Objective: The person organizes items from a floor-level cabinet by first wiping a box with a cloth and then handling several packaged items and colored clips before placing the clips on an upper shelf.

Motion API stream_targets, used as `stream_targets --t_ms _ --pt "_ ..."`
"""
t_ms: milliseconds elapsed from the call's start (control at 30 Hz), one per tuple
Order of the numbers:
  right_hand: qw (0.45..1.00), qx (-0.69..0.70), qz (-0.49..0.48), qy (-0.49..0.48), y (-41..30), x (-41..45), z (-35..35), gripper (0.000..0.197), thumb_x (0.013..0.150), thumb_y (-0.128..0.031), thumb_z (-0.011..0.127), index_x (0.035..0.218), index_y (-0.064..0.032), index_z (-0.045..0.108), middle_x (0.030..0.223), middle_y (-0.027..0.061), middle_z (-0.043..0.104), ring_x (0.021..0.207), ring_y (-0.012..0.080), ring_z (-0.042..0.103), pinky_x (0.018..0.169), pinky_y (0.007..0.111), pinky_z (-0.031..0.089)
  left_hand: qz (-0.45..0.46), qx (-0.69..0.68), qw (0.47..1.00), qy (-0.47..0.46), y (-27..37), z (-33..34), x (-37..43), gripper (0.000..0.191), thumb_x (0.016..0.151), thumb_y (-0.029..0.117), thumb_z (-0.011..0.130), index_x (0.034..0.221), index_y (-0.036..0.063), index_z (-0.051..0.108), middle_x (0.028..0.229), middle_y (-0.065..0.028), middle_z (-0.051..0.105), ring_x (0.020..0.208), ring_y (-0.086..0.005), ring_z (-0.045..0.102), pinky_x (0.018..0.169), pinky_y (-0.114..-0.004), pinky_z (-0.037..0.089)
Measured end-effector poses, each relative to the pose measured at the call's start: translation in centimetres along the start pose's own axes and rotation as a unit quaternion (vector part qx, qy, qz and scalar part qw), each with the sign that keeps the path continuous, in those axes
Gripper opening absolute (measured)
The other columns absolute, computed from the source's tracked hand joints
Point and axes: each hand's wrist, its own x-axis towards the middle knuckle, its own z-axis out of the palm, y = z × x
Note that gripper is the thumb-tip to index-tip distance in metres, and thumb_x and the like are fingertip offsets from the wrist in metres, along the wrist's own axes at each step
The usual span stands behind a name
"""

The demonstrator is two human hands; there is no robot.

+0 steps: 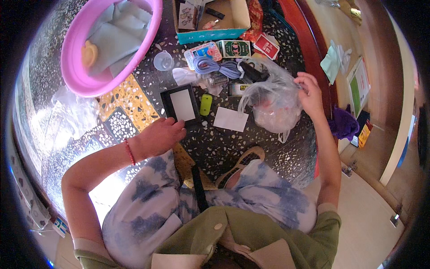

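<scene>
My left hand (161, 136), with a red beaded bracelet at the wrist, reaches the near edge of a black open box (164, 102). A white card (183, 105) lies inside that box. The fingers are bent, and their grip on the rim is not clear. At the right, the fingertips of my right hand (310, 94) meet the side of a clear plastic bag (277, 114). Whether they pinch the film cannot be made out. Between the hands lie a small yellow-green case (206, 105) and a white paper card (231, 119) on the dark terrazzo floor (215, 144).
Behind sit a bundled grey-blue cable (215, 66), a clear plastic cup (163, 61), a green card box (234, 48), red cards (267, 46) and a teal-sided cardboard box (213, 35). A pink basin (111, 85) holds grey cloth. An open cabinet (366, 97) stands right.
</scene>
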Motion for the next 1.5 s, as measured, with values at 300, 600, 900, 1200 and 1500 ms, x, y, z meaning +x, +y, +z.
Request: stream_targets --t_ms 300,600,900,1200,1500 --pt "0.944 -0.105 -0.284 -0.132 -7.7 2.7 4.9 0.033 0.074 -0.01 0.059 0.107 -0.0068 0.058 0.113 0.0109 0.055 0.111 0.0266 0.049 0.099 0.041 0.034 0.013 0.05 0.999 -0.009 1.4 2.0 1.1 0.028 0.077 0.016 0.052 0.103 0.0057 0.057 0.103 -0.0087 0.052 0.095 -0.0237 0.052 0.078 -0.034 0.046" --pt "0.905 -0.237 -0.193 -0.297 -2.7 -1.7 5.4 0.018 0.07 -0.015 0.062 0.087 -0.0082 0.061 0.094 0.0055 0.054 0.102 0.0223 0.051 0.106 0.04 0.026 0.003 0.107 0.993 -0.04 0.3 2.6 -0.3 0.027 0.076 0.016 0.053 0.1 0.0072 0.058 0.09 -0.0065 0.056 0.085 -0.0217 0.055 0.077 -0.033 0.044" --pt "0.94 -0.172 -0.188 -0.226 -8.5 1.0 7.7 0.03 0.079 -0.019 0.057 0.106 -0.0064 0.056 0.1 0.0075 0.055 0.099 0.0252 0.053 0.091 0.039 0.04 -0.004 0.118 0.993 0.012 0.3 3.2 -0.3 0.022 0.078 0.014 0.053 0.097 0.0067 0.059 0.087 -0.0053 0.059 0.086 -0.0207 0.058 0.077 -0.032 0.043" --pt "0.911 -0.214 -0.339 -0.1 -10.5 4.5 14.3 0.034 0.076 -0.013 0.049 0.108 -0.0032 0.055 0.095 0.0029 0.053 0.092 0.0175 0.05 0.079 0.031 0.047 -0.035 0.122 0.991 0.048 1.1 1.5 1.0 0.029 0.078 0.015 0.054 0.105 0.0059 0.056 0.097 -0.0061 0.054 0.087 -0.0211 0.056 0.073 -0.031 0.047" --pt "0.943 -0.155 -0.276 -0.106 -10.6 4.7 14.0 0.022 0.072 -0.014 0.06 0.091 -0.0059 0.052 0.088 0.0078 0.05 0.087 0.0227 0.051 0.073 0.034 0.044 -0.067 -0.056 0.985 0.146 0.9 0.1 1.5 0.033 0.075 0.014 0.059 0.106 0.0038 0.053 0.098 -0.0101 0.051 0.088 -0.026 0.054 0.076 -0.036 0.048"
